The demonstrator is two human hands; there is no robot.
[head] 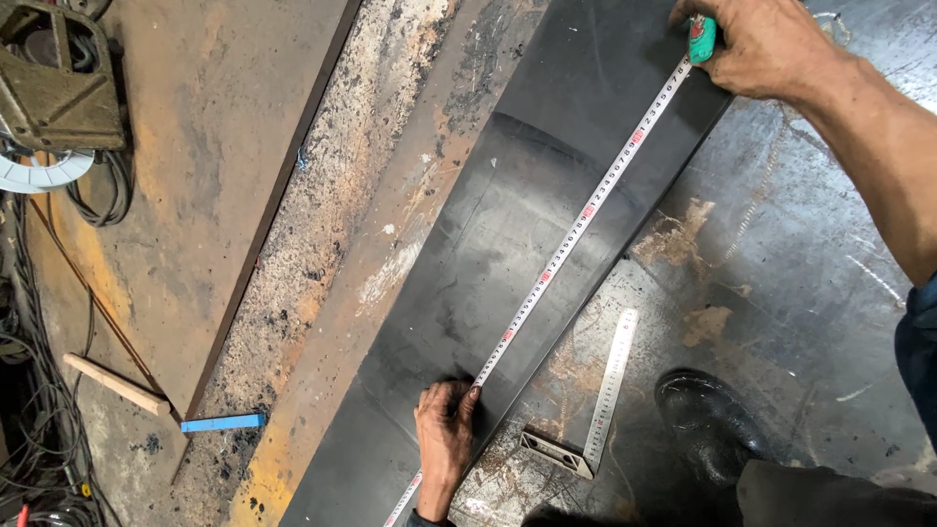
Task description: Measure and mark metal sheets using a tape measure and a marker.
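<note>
Steel plate (508, 244) lies on the floor with the tape (586, 210) already stretched along it, left hand (444, 429) pressing it down near, right hand (756, 44) gripping its case far; no mark shows yet.

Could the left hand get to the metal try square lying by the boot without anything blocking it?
Probably yes. The left hand presses the tape measure onto the dark steel sheet, and the try square lies just beside it on bare floor with nothing between; the hand would have to let go of the tape first.
</note>
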